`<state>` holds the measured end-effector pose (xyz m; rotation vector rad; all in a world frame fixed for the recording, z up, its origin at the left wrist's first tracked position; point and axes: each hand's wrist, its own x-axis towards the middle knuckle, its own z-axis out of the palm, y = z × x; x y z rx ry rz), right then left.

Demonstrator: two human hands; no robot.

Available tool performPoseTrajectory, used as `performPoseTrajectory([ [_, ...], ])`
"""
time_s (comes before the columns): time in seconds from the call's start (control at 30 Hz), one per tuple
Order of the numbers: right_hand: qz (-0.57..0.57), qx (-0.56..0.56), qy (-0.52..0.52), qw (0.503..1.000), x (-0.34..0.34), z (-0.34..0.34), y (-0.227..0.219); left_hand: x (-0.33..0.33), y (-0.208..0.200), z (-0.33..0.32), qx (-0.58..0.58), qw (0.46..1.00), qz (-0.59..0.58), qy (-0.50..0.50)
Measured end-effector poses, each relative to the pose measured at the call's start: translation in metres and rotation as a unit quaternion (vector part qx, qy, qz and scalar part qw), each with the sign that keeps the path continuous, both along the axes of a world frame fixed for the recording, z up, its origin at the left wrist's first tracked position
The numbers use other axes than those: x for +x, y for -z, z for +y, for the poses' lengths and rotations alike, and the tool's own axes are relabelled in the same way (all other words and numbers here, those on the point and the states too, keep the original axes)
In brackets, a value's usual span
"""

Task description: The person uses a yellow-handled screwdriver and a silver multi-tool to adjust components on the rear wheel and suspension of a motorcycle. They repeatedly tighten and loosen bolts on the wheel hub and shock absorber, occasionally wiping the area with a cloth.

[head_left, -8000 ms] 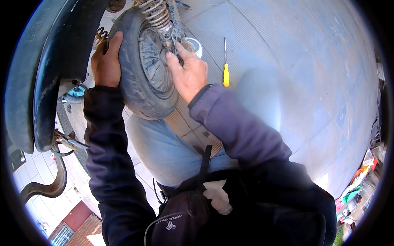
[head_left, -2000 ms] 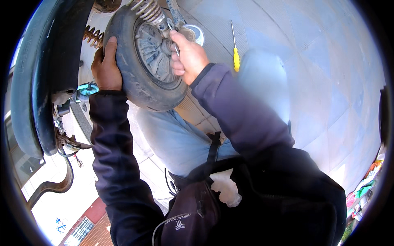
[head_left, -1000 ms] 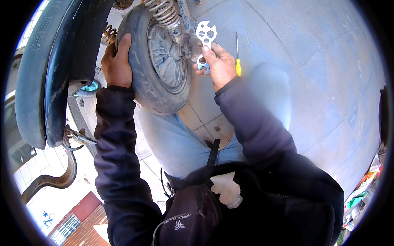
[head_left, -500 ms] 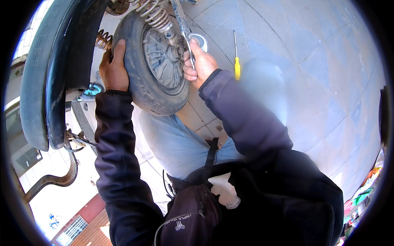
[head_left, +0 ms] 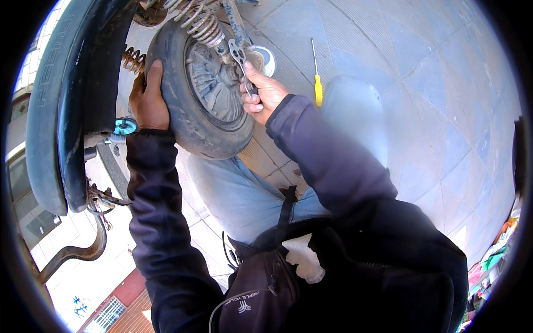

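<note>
A scooter-type wheel with a worn black tyre [head_left: 173, 94] and a dusty metal hub [head_left: 214, 77] stands before me. My left hand [head_left: 149, 102] grips the tyre's left side, thumb along the tread and the other fingers mostly hidden. In my right hand [head_left: 264, 91] is a flat silver wrench [head_left: 239, 57] with holes in its head. Its head points away from me, close to the hub's centre and the lower end of the coil-spring shock absorber [head_left: 202, 28]. Whether it touches the axle nut, I cannot tell.
On the tiles right of the wheel lies a yellow-handled screwdriver [head_left: 318, 89]. A round dish [head_left: 265, 58] sits behind my right hand. The long black seat [head_left: 47, 122] hangs at the left, near a rusty spring [head_left: 133, 60] and a bent metal tube [head_left: 75, 250].
My right hand has shifted slightly left with the wrench, whose head now shows clear of the metal arm. The wheel and my left hand appear slightly farther left and lower.
</note>
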<state>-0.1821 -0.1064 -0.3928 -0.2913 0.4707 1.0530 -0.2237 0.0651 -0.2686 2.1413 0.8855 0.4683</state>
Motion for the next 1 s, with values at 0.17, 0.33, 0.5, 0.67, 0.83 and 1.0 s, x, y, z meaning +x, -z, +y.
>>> performPoseTrajectory([
  [0.17, 0.001, 0.034, -0.028, 0.999, 0.006, -0.001, 0.004, -0.001, 0.002, 0.006, -0.001, 1.0, -0.001, -0.004],
  [0.33, 0.01, 0.041, -0.055, 0.998, 0.009, -0.001, 0.009, 0.001, 0.004, 0.006, -0.001, 1.0, -0.006, 0.003],
  [0.5, 0.025, 0.017, -0.073, 0.997, 0.009, -0.004, 0.006, 0.001, 0.005, 0.008, 0.0, 1.0, -0.012, 0.004],
  [0.67, 0.025, -0.027, -0.081, 0.996, 0.015, -0.009, 0.001, 0.001, 0.003, 0.006, -0.013, 1.0, -0.01, 0.005],
  [0.83, 0.02, -0.026, -0.078, 0.996, 0.012, -0.006, 0.003, 0.003, 0.0, 0.002, -0.003, 1.0, -0.004, 0.013],
  [1.0, -0.041, -0.056, -0.096, 0.993, 0.017, -0.012, -0.003, 0.005, -0.001, 0.002, -0.006, 1.0, -0.004, 0.01],
])
